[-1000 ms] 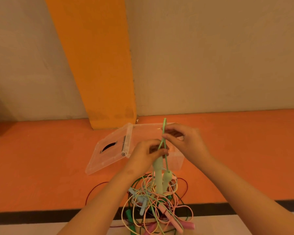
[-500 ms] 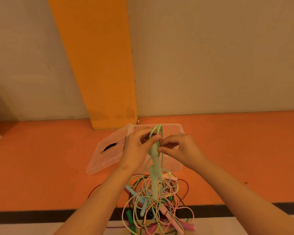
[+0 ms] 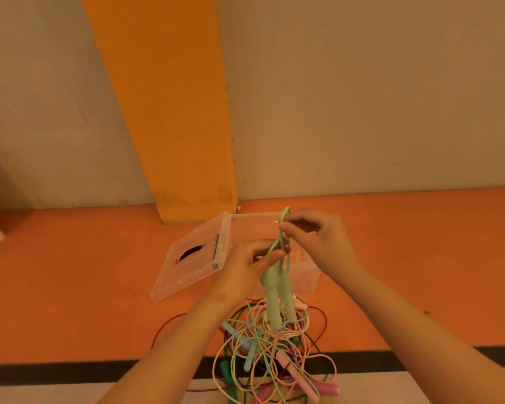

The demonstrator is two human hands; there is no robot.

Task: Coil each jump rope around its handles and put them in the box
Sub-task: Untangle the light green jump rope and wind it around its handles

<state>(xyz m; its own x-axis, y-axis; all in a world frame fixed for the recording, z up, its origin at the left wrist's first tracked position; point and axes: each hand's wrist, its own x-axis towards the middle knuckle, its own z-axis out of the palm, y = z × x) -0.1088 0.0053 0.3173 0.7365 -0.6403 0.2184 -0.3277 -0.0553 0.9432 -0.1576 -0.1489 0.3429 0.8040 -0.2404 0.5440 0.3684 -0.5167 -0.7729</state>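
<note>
My left grip (image 3: 245, 266) clasps the green jump rope (image 3: 271, 301) by its handles over the pile (image 3: 263, 345), near the box (image 3: 306, 278); my right grip (image 3: 315, 237) pinches it higher. Its slack may snag below.

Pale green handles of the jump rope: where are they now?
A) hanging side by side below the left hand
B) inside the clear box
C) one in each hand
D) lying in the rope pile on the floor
A: the pale green handles hang side by side from the left hand, while the right hand pinches the green cord above.
</note>
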